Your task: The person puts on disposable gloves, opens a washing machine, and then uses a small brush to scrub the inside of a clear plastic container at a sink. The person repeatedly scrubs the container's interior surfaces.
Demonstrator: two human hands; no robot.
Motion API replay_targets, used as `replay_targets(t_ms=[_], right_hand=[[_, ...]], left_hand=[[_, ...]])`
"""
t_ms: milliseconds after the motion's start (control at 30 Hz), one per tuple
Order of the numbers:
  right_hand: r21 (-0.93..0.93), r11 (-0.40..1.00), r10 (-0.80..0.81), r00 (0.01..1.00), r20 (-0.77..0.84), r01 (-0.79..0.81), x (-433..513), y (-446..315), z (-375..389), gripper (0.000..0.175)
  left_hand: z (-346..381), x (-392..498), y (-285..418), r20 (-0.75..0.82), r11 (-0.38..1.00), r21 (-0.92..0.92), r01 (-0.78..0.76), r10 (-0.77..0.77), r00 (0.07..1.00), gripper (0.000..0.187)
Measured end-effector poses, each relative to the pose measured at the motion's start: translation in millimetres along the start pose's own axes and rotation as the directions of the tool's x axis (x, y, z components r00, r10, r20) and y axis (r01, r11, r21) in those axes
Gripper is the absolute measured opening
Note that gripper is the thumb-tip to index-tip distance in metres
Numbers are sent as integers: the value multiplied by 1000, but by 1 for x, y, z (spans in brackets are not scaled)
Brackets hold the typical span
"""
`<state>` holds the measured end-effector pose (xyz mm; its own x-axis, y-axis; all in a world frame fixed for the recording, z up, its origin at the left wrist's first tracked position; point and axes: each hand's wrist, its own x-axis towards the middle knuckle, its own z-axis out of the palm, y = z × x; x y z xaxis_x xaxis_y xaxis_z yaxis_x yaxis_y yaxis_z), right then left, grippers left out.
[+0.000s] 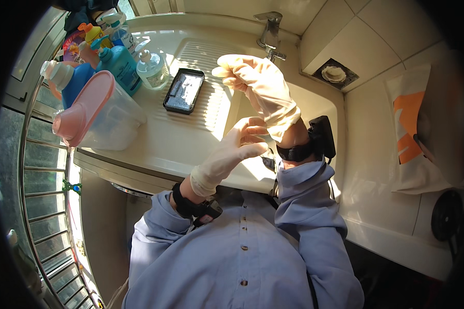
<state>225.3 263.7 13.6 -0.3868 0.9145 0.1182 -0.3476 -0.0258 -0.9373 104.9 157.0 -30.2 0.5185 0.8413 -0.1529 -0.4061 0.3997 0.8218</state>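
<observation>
Both my hands wear pale, thin gloves. My right hand [263, 92] is raised over the laundry sink basin [313, 100], palm turned partly away, its slightly bent fingers pointing left. Nothing shows between those fingers. Just below it is my left hand [236, 148], its thumb and fingers spread apart beside the right glove's cuff [280, 129]. Whether the left fingertips touch that cuff, I cannot tell. A shallow black rectangular tray [172, 109] lies on the ribbed washboard [212, 98], left of my hands. Its inside looks whitish grey and patchy.
Left on the counter stand a clear container with a pink lid [91, 108], a teal pump bottle [120, 65], a clear pump bottle [153, 71] and several other bottles. A metal faucet [270, 29] rises at the back. Metal window bars [46, 195] run along the left.
</observation>
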Motion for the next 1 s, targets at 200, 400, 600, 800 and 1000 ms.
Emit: replay_targets(t_ms=[200,400,600,800,1000], right_hand=[[824,525,-106,977,-187,214,11,-21,26,8],[889,424,-236,969,-76,174,2,-28,53,8],[976,179,-226,971,-79,121,-10,-38,68,11],[431,731,-451,849,-276,529,-14,-53,54,18],[-805,501,-758,610,-231,317,-9,-54,28,14]], left_hand=[[10,37,-48,570,540,-752,378,244,785,59],[33,59,-38,457,611,-763,211,280,844,60],[35,45,-33,444,743,-650,162,197,874,57],[15,23,-16,327,873,-482,70,106,939,53],[17,19,-10,195,948,-311,59,3,981,42]])
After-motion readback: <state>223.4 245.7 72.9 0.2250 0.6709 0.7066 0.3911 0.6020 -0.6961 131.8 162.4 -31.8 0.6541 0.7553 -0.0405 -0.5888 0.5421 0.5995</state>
